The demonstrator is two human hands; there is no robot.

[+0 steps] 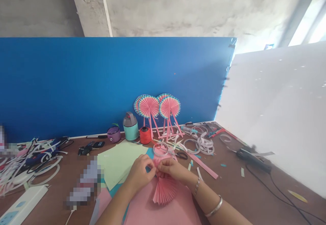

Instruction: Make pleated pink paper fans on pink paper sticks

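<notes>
A pink pleated paper fan (165, 191) spreads out below my two hands, and another part of the same pink folds shows above them. My left hand (141, 171) is closed, thumb and index finger pinched at the narrow middle of the pleats. From the other side my right hand (171, 168) pinches the same spot, its fingertips almost meeting the left ones. What lies exactly between the fingertips is hidden. Flat pink paper sheets (142, 208) lie underneath. Scissors (181, 155) with dark handles rest just beyond my right hand.
Finished round pink fans (149, 106) on sticks stand against the blue panel (76, 85). Nearby are a red thread spool (145, 135), a teal container (130, 130) and a purple pot (113, 134). Pale green sheets (117, 163) lie left, coiled white strips (205, 145) right, a power strip (22, 206) front left.
</notes>
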